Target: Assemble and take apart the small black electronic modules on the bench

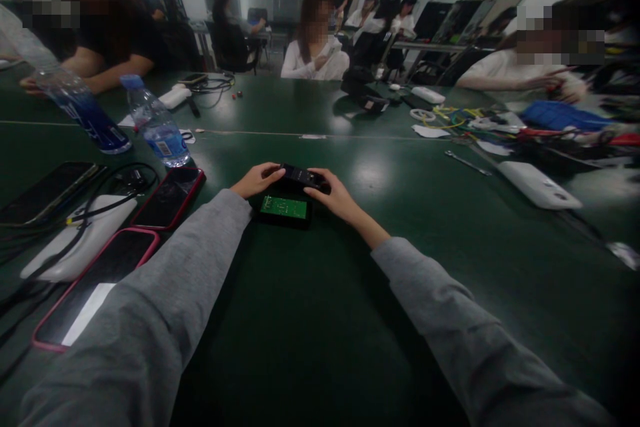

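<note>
Between both hands is a black rectangular case part (299, 177), held just above or on the green tabletop; small details on its face are too blurred to read. My left hand (257, 180) grips its left end, thumb along the near edge. My right hand (333, 193) grips its right end in the same way, fingers behind and thumb in front. Directly below, nearer to me, a green circuit board (285, 207) sits in a black tray-like housing on the table. Neither hand touches the board.
At left lie phones (170, 197), a white power bank (80, 237) with black cables, and two bottles, one a clear water bottle (160, 130). At right are a wrench (469, 163), a white device (540, 185) and tangled wires (460, 117). Several people sit around.
</note>
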Demonstrator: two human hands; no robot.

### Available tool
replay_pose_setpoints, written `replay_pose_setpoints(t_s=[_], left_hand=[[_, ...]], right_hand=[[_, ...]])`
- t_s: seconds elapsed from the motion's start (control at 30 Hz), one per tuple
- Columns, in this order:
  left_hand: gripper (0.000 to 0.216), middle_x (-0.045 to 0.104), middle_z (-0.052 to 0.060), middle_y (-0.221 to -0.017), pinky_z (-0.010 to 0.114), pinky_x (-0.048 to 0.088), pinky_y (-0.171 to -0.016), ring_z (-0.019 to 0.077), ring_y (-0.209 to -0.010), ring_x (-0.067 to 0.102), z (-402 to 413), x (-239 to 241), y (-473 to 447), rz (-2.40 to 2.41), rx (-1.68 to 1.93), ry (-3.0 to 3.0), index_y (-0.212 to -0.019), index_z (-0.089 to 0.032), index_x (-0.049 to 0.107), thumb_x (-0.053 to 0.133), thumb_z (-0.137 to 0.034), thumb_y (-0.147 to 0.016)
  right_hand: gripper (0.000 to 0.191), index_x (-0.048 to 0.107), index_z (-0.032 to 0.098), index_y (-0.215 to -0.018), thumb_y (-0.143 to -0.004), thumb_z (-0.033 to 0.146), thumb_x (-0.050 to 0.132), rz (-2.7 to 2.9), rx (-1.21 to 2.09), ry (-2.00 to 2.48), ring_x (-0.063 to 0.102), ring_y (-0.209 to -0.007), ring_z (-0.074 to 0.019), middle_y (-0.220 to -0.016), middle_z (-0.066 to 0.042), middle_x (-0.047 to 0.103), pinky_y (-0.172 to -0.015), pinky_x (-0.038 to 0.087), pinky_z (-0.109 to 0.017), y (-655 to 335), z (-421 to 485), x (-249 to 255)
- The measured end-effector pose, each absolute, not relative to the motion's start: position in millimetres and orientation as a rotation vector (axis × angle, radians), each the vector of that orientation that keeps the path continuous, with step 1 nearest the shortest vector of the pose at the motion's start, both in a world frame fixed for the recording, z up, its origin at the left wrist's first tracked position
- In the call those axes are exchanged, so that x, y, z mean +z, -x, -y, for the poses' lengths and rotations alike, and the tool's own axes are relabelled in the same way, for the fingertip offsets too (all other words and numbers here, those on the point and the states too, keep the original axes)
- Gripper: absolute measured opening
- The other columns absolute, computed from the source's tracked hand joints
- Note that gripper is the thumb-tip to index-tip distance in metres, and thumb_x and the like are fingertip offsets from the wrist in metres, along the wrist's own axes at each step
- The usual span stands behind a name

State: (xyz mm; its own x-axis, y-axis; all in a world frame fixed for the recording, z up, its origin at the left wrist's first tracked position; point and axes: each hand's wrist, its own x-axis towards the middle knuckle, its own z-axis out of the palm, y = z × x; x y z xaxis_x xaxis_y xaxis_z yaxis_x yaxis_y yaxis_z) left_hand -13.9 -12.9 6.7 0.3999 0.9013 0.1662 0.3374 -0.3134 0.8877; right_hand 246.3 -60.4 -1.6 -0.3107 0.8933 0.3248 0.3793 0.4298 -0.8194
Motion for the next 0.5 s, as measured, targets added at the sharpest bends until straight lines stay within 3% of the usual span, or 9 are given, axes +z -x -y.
replay_pose_setpoints(t_s=[0.5], left_hand=[[0.064, 0.065, 0.016, -0.128, 0.048, 0.043, -0.105, 0.0291, -0.117, 0.061, 17.3, 10.5, 12.0, -1.001, 0.920, -1.821, -0.126, -0.014, 0.058, 0.061, -0.061, -0.083]], right_hand=[[0.047, 0.054, 0.028, -0.124, -0.083, 0.044, 0.071, 1.886, 0.732, 1.091, 0.053, -0.118, -0.0309, -0.122, -0.008, 0.058, -0.103, 0.043, -0.054, -242.8, 66.6, 2.6]])
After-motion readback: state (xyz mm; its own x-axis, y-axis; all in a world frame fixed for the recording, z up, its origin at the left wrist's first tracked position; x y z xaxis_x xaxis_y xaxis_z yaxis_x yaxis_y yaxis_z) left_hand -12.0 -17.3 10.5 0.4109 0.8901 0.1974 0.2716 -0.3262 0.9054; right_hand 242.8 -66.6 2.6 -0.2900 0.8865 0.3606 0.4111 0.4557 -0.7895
